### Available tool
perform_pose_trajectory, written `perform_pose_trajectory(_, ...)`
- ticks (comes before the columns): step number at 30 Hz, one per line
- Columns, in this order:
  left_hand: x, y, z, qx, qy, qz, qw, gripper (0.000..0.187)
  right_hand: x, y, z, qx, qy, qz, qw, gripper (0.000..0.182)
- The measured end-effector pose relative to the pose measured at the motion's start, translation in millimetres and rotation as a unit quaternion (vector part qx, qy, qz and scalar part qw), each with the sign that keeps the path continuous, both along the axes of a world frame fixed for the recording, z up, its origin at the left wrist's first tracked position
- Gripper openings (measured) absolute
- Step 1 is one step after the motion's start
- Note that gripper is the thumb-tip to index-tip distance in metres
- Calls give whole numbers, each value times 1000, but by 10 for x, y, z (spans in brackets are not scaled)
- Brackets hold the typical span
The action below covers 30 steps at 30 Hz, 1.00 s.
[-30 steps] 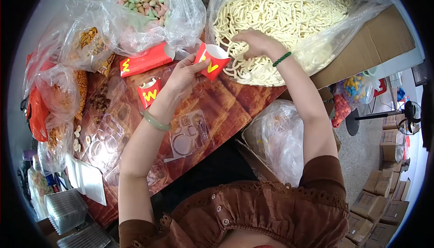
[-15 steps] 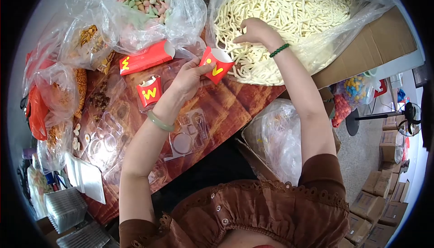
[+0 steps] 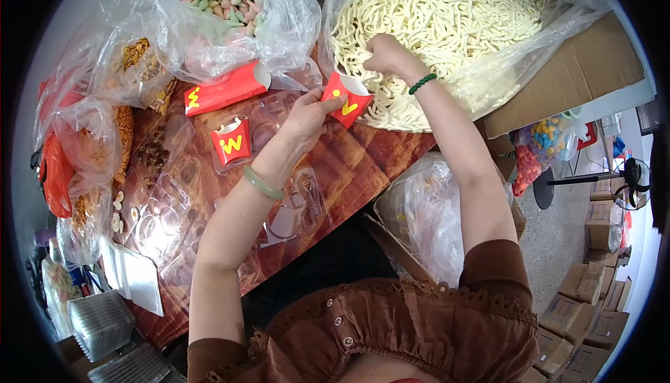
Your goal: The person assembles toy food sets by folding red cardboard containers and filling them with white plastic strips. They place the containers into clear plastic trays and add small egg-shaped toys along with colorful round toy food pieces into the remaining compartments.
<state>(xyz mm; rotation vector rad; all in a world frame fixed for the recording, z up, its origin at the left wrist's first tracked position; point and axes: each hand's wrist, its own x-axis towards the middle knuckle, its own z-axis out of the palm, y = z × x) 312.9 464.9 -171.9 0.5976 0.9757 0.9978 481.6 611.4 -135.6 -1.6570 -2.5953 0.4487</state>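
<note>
My left hand (image 3: 305, 119) grips a red fry carton (image 3: 356, 99) with a yellow mark, thumb across its front. The carton is tilted at the near left edge of a large clear bag (image 3: 481, 100) of pale fry-shaped sticks (image 3: 453, 20). My right hand (image 3: 394, 56) is in the left part of the pile, fingers pinched together on some sticks; how many is hidden. On the table, left of my left hand, a small red carton (image 3: 232, 147) holds a few pale pieces. Behind it lies a longer red carton (image 3: 227, 90) on its side.
Clear plastic trays (image 3: 296, 208) lie on the reddish-brown table (image 3: 356, 156). A bag of pastel pieces (image 3: 227, 6) stands at the back left, with bags of brown bits (image 3: 132, 69) beside it. A cardboard box (image 3: 565, 76) supports the stick bag. Stacked boxes (image 3: 565, 320) stand right.
My right hand's fingers have closed among the sticks, and the hand has shifted slightly down and left. My left hand has carried the carton a little to the right.
</note>
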Motion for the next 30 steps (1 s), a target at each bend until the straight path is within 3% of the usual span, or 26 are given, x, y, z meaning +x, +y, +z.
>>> perform_pose_trajectory(3, 63, 47, 4, 27, -26, 9, 999, 33, 131, 87, 197, -23, 47, -26, 998, 26)
perform_pose_trajectory(5, 106, 103, 22, 46, -18, 19, 999, 36, 192, 169, 216, 62, -19, -8, 998, 26)
perform_pose_trajectory(7, 183, 150, 76, 53, 4, 41, 998, 35, 173, 84, 358, 44, -15, -10, 999, 23)
perform_pose_trajectory(9, 263, 208, 76, 57, 25, 61, 996, 35, 139, 33, 339, 169, -17, 42, 984, 21)
perform_pose_trajectory(12, 365, 388, -8, 90, 52, 91, 990, 34, 13, -174, 270, 182, 59, 84, 978, 22)
perform_pose_trajectory(14, 427, 452, -54, 103, 78, 115, 985, 35, -69, -321, 444, 172, 64, 81, 980, 23)
perform_pose_trajectory(16, 454, 458, -63, 102, 77, 127, 984, 36, -105, -334, 564, -15, 8, 62, 998, 31)
perform_pose_trajectory(20, 479, 401, 1, 96, 64, 163, 980, 37, 39, -187, 440, -44, 28, 142, 989, 27)
perform_pose_trajectory(22, 486, 375, -7, 112, 61, 159, 979, 38, 84, -252, 462, -76, 213, 85, 970, 20)
perform_pose_trajectory(23, 483, 372, -5, 128, 59, 156, 978, 39, 91, -237, 479, -74, 214, 85, 970, 20)
perform_pose_trajectory(25, 486, 400, -42, 141, 71, 149, 976, 40, 95, -197, 506, 2, 115, 149, 982, 17)
perform_pose_trajectory(28, 501, 409, -59, 156, 81, 137, 975, 41, 53, -208, 478, 10, 50, 173, 984, 14)
perform_pose_trajectory(30, 497, 406, -80, 158, 83, 133, 975, 41, 79, -184, 522, -56, 55, 189, 979, 15)
